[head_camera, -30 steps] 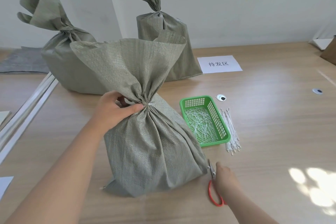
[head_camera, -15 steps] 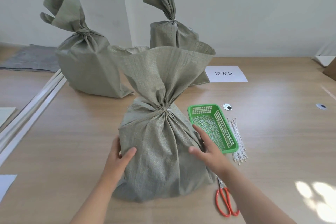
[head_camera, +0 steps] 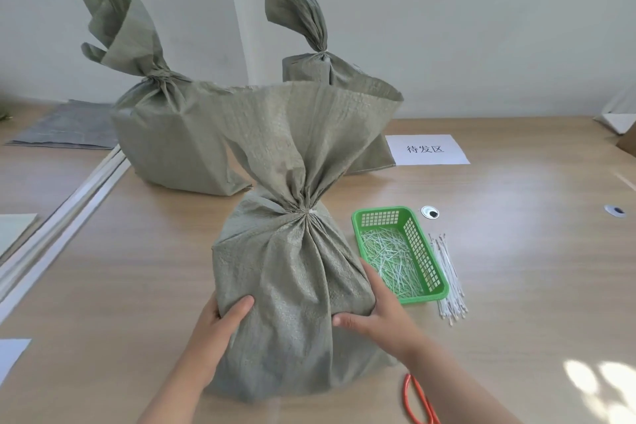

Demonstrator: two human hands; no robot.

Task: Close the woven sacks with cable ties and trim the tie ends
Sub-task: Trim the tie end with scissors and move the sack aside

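On the wooden worktop (head_camera: 516, 286) the tied woven sack (head_camera: 292, 286) stands upright, near and central, ahead of a far-left sack (head_camera: 172, 141) and a far-middle sack (head_camera: 309, 69). My left hand (head_camera: 220, 323) and right hand (head_camera: 378, 313) press its lower sides, thumbs laid across the front, clasping it between the palms. I judge the weave soft and slick over a boxy, fairly heavy load, so I'd hold it low on both flanks, not by the floppy top above the white cable tie (head_camera: 311, 211). The paper sign (head_camera: 426, 149) reads 待发区; to the right lie a green basket (head_camera: 426, 298) of trimmed ends, spare cable ties (head_camera: 449, 279) and orange-handled scissors (head_camera: 418, 399).
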